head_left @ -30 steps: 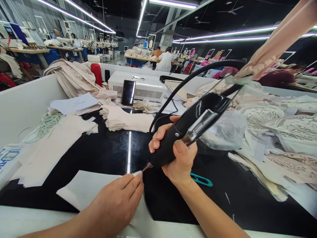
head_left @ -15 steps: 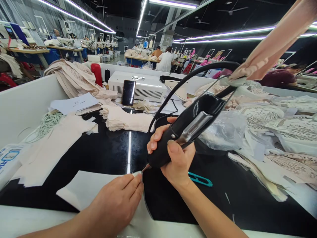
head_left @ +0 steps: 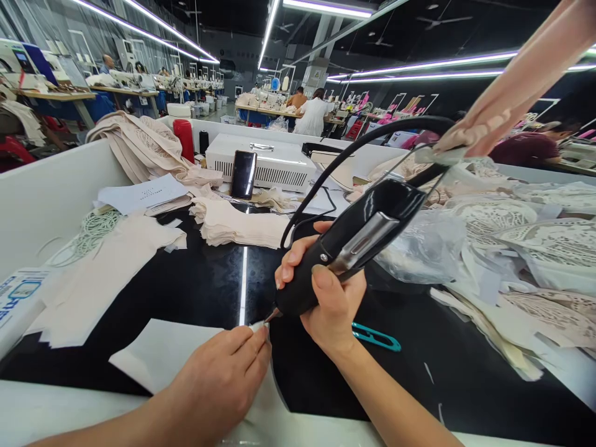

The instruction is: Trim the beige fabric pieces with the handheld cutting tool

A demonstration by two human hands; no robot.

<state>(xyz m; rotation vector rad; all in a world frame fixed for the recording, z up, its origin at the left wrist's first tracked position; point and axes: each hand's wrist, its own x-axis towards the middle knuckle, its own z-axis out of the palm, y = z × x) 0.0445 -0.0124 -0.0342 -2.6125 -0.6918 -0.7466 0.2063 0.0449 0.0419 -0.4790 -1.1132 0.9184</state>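
My right hand is wrapped round a glossy black corded hand tool, its metal tip pointing down-left onto the edge of a pale fabric piece. My left hand presses that fabric flat on the black tabletop, fingers together, fingertips right beside the tool tip. The tool's black cable arcs up and to the right.
Teal thread snips lie just right of my right wrist. Stacks of beige cut pieces, lace pieces, a phone leaning on a white box, a red bottle. Another person's hand reaches in at upper right.
My right hand and the tool shifted slightly left and down, keeping the tip at the fabric edge. My left hand stays pressed on the fabric.
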